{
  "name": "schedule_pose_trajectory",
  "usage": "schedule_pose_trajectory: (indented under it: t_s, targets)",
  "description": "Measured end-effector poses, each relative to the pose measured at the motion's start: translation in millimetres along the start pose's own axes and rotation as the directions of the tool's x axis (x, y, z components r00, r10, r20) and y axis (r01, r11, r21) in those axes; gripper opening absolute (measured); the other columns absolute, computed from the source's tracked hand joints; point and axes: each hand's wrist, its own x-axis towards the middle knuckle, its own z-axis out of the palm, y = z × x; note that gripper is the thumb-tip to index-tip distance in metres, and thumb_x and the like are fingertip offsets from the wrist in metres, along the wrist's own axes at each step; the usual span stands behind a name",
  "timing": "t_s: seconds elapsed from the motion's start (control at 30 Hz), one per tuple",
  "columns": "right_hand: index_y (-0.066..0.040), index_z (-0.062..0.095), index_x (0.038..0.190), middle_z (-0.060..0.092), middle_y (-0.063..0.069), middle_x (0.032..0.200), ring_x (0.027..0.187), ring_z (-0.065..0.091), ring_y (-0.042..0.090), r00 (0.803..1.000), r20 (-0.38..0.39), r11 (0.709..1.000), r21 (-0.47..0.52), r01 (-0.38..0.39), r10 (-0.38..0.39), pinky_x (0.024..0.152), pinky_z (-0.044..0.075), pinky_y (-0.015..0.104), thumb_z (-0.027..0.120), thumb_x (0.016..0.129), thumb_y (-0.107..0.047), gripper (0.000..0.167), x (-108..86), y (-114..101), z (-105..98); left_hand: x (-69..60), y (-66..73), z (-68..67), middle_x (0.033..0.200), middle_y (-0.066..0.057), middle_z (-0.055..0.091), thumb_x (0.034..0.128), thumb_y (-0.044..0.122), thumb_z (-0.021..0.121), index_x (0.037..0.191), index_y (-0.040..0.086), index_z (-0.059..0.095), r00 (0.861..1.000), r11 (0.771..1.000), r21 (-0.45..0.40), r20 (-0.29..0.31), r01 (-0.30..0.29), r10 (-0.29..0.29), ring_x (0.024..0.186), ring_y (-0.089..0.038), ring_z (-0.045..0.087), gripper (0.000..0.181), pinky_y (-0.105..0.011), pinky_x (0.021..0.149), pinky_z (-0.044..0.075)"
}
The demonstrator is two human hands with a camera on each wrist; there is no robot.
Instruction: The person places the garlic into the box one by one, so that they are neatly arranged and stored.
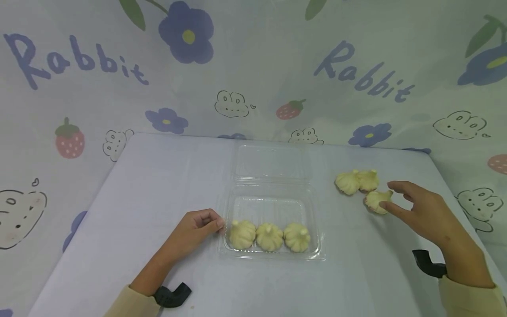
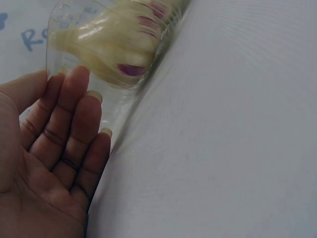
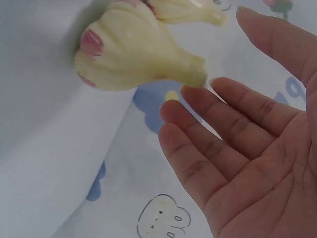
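A clear plastic clamshell box (image 1: 271, 207) lies with its lid folded back on the white table. Three garlic bulbs (image 1: 270, 237) sit in a row along its near side. My left hand (image 1: 196, 231) pinches the box's left rim between thumb and fingers; the left wrist view shows a garlic bulb (image 2: 114, 42) behind the plastic wall. Off to the right, my right hand (image 1: 429, 215) reaches with spread thumb and fingers around a loose garlic bulb (image 1: 377, 202). In the right wrist view the fingers stand near the stem of that bulb (image 3: 129, 49), not closed on it.
Two more garlic bulbs (image 1: 348, 182) lie touching each other just beyond the right hand's one. The box's transparent lid (image 1: 271, 162) extends toward the back edge of the table. Behind the table hangs a patterned cloth (image 1: 253, 66) with rabbits, flowers and strawberries.
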Motion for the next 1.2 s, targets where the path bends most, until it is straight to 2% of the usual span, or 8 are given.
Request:
schedule_pose_trajectory:
  t_s: [0.2,0.43,0.6,0.77,1.0,1.2]
  targets:
    - [0.005,0.053,0.141,0.056,0.038,0.137,0.117,0.055,0.063,0.999,0.024,1.0,0.001,-0.026,0.026,0.086,0.048,0.072,0.079,0.096,-0.032,0.063,3.9,9.1,6.6,-0.4,-0.6,-0.6,0.087,-0.002,0.071,0.1031,0.023,0.069,0.094,0.009,0.073,1.0,1.0,0.008,0.001,0.009,-0.009,0.087,-0.017,0.063,0.018,-0.027,0.08,0.049]
    - [0.003,0.051,0.143,0.055,0.042,0.134,0.119,0.054,0.063,0.991,0.108,0.996,0.002,-0.084,0.084,0.083,0.051,0.069,0.075,0.098,-0.039,0.066,7.6,17.2,10.0,-0.3,-0.1,-1.0,0.088,-0.002,0.071,0.1031,0.022,0.069,0.095,0.009,0.073,1.0,1.0,0.009,0.003,0.005,-0.005,0.087,-0.016,0.063,0.017,-0.026,0.08,0.049]
    - [0.004,0.052,0.141,0.059,0.04,0.13,0.118,0.056,0.063,0.986,0.144,0.996,0.0,-0.088,0.088,0.083,0.053,0.067,0.074,0.099,-0.04,0.064,9.6,22.9,12.6,0.4,-1.3,-1.2,0.087,-0.001,0.072,0.103,0.023,0.069,0.094,0.01,0.074,1.0,1.0,0.004,0.001,-0.002,0.002,0.086,-0.016,0.064,0.016,-0.026,0.079,0.049]
    - [0.005,0.052,0.139,0.062,0.037,0.129,0.118,0.057,0.059,0.981,0.16,0.994,0.012,-0.113,0.109,0.086,0.052,0.066,0.074,0.098,-0.044,0.068,11.2,26.7,15.2,0.5,-2.8,-1.5,0.088,-0.001,0.072,0.1029,0.022,0.069,0.095,0.011,0.074,1.0,1.0,-0.001,0.003,-0.006,0.006,0.086,-0.017,0.064,0.015,-0.027,0.079,0.05]
    - [0.006,0.049,0.142,0.058,0.04,0.132,0.12,0.056,0.058,0.97,0.184,0.986,0.017,-0.164,0.158,0.085,0.053,0.065,0.072,0.098,-0.05,0.075,9.1,29.0,17.8,-0.4,-2.4,-0.9,0.088,0.0,0.072,0.1031,0.023,0.069,0.095,0.013,0.074,1.0,1.0,0.01,0.002,0.007,-0.007,0.087,-0.018,0.064,0.013,-0.027,0.079,0.05]
    - [0.007,0.047,0.143,0.057,0.041,0.131,0.119,0.057,0.058,0.967,0.184,0.982,0.026,-0.185,0.177,0.083,0.055,0.063,0.072,0.098,-0.047,0.075,8.0,29.4,21.2,-1.7,-1.6,-0.5,0.087,0.0,0.072,0.1029,0.024,0.069,0.094,0.013,0.074,1.0,1.0,0.012,-0.004,0.007,-0.007,0.086,-0.018,0.064,0.015,-0.028,0.078,0.05]
